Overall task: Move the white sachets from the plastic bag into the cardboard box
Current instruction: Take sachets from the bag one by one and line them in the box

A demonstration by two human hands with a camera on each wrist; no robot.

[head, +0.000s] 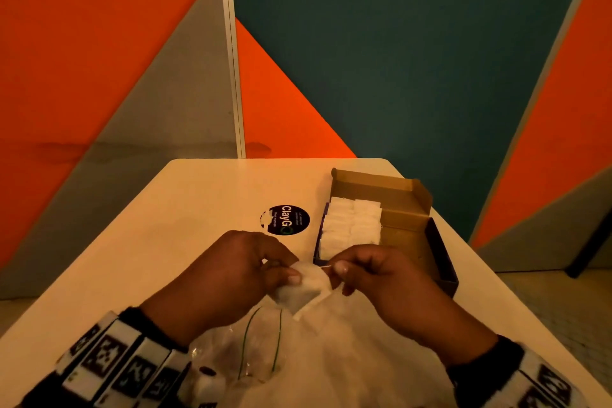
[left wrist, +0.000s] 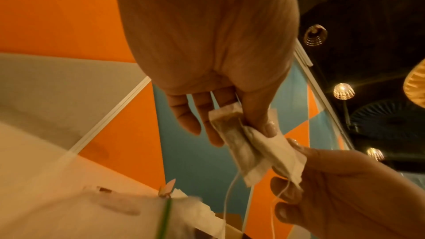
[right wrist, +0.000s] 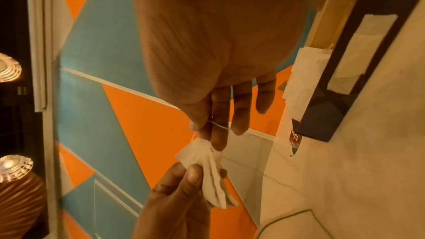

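One cream table, orange/teal walls.

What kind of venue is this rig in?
Probably a café or canteen booth: a ClayGo sticker on the white table, woven pendant lamps on a dark ceiling, and orange, teal and grey partition panels.

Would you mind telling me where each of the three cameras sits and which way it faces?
Head: worn on the head, looking forward and down at the table, box and bag; both hands and banded wrists show.
Left wrist: looks along the left hand up toward wall and ceiling lamps; the right hand enters lower right.
Right wrist: looks along the right hand toward wall and box; the left hand enters from below.
Shared: all show the sachets pinched between both hands.
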